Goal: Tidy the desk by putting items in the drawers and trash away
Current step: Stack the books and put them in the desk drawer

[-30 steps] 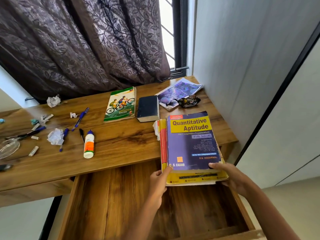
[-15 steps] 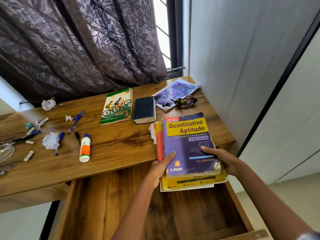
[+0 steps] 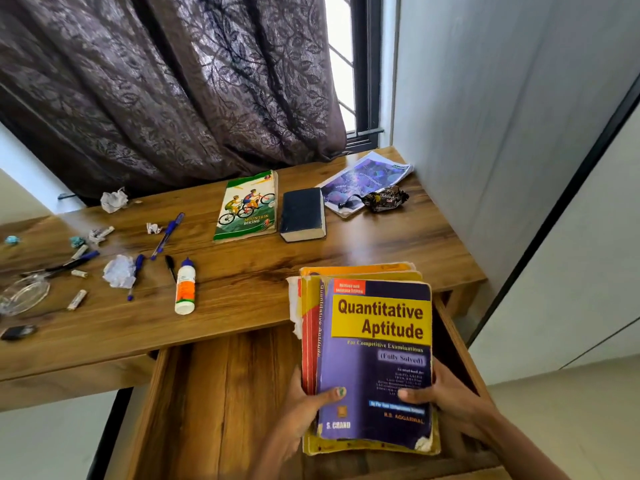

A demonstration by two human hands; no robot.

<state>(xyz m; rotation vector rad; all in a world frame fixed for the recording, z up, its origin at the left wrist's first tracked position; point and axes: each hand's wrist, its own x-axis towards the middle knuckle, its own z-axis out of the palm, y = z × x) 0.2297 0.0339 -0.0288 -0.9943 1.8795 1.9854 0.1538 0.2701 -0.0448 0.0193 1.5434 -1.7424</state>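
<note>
Holding books (image 3: 374, 358) over open drawer (image 3: 225, 393)

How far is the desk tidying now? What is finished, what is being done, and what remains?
Done: the drawer is pulled open; its visible floor holds nothing yet. In hand: the left hand and right hand hold the stack of books over the drawer. Left: the biking book, dark book, pens, glue bottle and crumpled paper remain on the desk.
</note>
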